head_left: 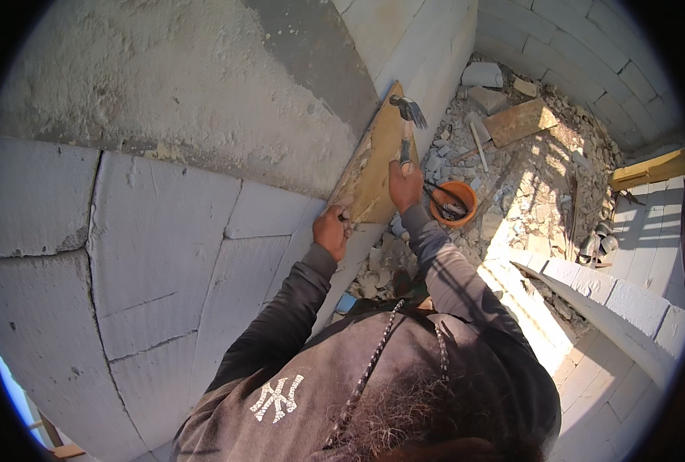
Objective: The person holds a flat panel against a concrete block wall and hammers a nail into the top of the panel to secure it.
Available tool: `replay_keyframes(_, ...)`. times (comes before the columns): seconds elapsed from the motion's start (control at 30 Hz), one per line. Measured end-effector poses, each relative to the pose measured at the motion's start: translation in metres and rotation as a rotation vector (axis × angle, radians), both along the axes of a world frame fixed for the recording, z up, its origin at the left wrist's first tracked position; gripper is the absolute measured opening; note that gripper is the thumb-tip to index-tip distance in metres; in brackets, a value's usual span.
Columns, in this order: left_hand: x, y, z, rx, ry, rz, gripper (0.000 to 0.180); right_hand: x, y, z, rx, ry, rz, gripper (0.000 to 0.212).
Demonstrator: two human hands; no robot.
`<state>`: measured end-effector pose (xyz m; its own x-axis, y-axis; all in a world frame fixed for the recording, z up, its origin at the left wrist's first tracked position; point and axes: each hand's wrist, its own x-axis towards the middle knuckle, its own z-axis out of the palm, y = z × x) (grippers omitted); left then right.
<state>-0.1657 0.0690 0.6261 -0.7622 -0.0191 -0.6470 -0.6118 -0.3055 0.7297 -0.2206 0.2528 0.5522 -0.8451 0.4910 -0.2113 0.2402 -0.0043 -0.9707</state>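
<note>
My right hand (406,185) is wrapped round the handle of a claw hammer (409,112). The hammer's head points away from me, over a wooden board (379,158). That board stands along the edge of the wall, its face smeared with dried mortar. At its near lower corner is my left hand (332,231), with fingers curled closed against the wood. Whatever sits between those fingers is too small or hidden to make out. Rough grey plaster (196,85) covers the wall beside the board, above pale blocks (157,223).
An orange bucket (466,202) with dark cords or handles stands just right of my right hand. Broken rubble (512,189) covers the ground, with a loose plank (521,123) on it. A low block wall (627,304) curves at the right, near a yellow timber (651,169).
</note>
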Motion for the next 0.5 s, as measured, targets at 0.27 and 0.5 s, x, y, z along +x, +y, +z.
replay_keyframes(0.27, -0.002, -0.001, 0.002, -0.002, -0.011, -0.023, 0.019, -0.001, -0.001, -0.009, 0.018, -0.014, 0.027, 0.035)
replay_keyframes(0.5, -0.003, 0.009, 0.002, -0.057, -0.083, -0.049, 0.022, 0.033, 0.027, -0.007, -0.227, 0.047, 0.114, 0.042)
